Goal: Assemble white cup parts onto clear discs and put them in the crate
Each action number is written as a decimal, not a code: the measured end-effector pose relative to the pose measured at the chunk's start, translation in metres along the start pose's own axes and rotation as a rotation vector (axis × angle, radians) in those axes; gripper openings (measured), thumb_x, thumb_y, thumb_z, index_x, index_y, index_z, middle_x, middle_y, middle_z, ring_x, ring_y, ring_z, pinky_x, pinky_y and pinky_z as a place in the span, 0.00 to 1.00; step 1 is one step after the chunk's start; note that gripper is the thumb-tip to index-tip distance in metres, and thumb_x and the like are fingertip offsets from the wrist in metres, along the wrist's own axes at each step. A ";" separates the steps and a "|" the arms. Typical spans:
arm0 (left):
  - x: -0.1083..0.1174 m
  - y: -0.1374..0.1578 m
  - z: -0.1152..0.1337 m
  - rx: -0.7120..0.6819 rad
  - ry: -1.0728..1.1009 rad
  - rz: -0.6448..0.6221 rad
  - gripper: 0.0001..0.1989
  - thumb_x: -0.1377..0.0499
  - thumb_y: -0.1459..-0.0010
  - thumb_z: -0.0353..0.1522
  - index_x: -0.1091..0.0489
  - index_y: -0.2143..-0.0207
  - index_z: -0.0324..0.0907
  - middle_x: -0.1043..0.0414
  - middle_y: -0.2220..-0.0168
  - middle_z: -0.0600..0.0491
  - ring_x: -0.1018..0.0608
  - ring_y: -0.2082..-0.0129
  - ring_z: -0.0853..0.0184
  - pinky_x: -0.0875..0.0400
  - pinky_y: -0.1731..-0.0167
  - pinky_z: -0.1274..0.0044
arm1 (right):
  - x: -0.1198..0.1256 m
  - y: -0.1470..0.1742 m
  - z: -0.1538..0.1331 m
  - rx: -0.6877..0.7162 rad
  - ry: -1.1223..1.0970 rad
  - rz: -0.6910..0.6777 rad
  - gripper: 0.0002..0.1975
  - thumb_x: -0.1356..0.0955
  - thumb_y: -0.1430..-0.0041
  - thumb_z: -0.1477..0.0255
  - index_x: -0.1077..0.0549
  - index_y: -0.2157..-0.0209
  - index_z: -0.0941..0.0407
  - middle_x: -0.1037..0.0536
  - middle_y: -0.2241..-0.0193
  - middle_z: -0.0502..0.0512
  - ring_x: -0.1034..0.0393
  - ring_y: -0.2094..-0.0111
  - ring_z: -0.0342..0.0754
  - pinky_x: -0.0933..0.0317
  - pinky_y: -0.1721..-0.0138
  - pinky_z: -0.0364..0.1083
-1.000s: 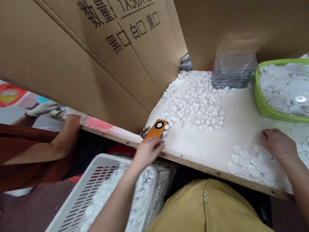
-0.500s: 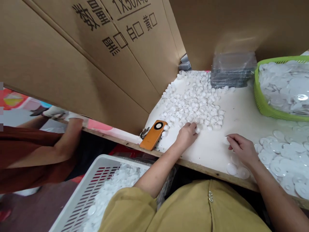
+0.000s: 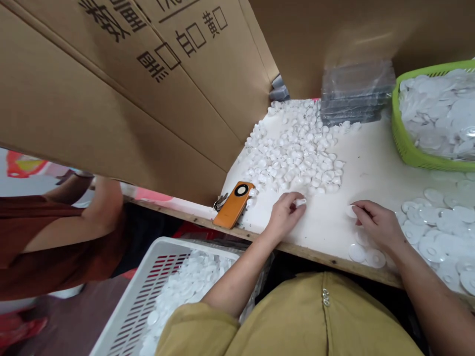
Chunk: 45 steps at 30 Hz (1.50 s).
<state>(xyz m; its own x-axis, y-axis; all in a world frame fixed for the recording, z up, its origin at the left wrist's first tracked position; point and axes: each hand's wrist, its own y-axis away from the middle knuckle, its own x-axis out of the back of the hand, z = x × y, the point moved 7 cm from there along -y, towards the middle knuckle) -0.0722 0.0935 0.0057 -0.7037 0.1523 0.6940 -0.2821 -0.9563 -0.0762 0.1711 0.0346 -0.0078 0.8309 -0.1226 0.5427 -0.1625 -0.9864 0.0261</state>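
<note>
My left hand (image 3: 286,213) is closed in a pinch on a small white plastic piece (image 3: 300,201), just in front of a heap of similar small white pieces (image 3: 293,153). Between the thumb and fingers of my right hand (image 3: 375,223) is a thin white plastic disc (image 3: 351,211). A few loose discs (image 3: 374,258) lie on the table below that hand. More flat translucent discs (image 3: 432,247) are spread to the right of it. The two hands are apart, both low over the white tabletop (image 3: 322,232).
An orange phone (image 3: 232,210) and keys (image 3: 220,201) lie by the table edge. Cardboard (image 3: 178,99) walls the left and back. Stacked clear-wrapped sheets (image 3: 356,94) stand behind. A green basket (image 3: 403,143) holds discs; a white crate (image 3: 148,277) holds white pieces. Another person's arm (image 3: 85,217) is left.
My left hand has drawn back slightly from the heap with a small white piece in its fingers. My right hand still pinches the disc. The camera view has shifted a little.
</note>
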 end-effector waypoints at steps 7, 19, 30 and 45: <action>-0.036 0.014 0.026 -0.141 -0.012 -0.238 0.13 0.45 0.41 0.29 0.31 0.53 0.45 0.25 0.62 0.52 0.27 0.58 0.66 0.31 0.55 0.74 | -0.002 -0.002 0.008 -0.008 0.008 -0.030 0.12 0.36 0.41 0.62 0.26 0.65 0.53 0.23 0.72 0.51 0.28 0.74 0.46 0.37 0.68 0.46; -0.035 0.013 0.018 -0.162 0.028 -0.392 0.16 0.37 0.50 0.27 0.27 0.56 0.40 0.32 0.59 0.50 0.27 0.68 0.72 0.31 0.66 0.80 | -0.036 0.005 0.000 -0.305 -0.416 -0.278 0.18 0.27 0.55 0.57 0.29 0.71 0.57 0.25 0.82 0.52 0.30 0.80 0.45 0.36 0.78 0.43; -0.044 0.005 0.009 -0.153 -0.012 -0.401 0.10 0.37 0.47 0.38 0.26 0.67 0.40 0.29 0.68 0.51 0.26 0.67 0.67 0.34 0.68 0.79 | -0.095 -0.009 -0.020 -0.459 -0.247 -0.508 0.13 0.28 0.53 0.66 0.35 0.73 0.56 0.26 0.83 0.50 0.31 0.84 0.43 0.44 0.87 0.37; -0.042 -0.023 0.004 -0.039 0.019 -0.660 0.10 0.37 0.53 0.35 0.32 0.69 0.41 0.31 0.76 0.59 0.30 0.76 0.72 0.41 0.76 0.81 | -0.102 -0.019 -0.024 -0.560 -0.214 -0.617 0.11 0.29 0.49 0.73 0.38 0.72 0.56 0.27 0.86 0.49 0.32 0.87 0.43 0.43 0.88 0.37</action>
<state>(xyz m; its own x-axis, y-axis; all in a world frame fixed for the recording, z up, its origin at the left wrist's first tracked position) -0.0336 0.1079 -0.0194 -0.3866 0.7081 0.5910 -0.6812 -0.6511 0.3345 0.0763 0.0682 -0.0435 0.9302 0.3445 0.1264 0.1600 -0.6908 0.7051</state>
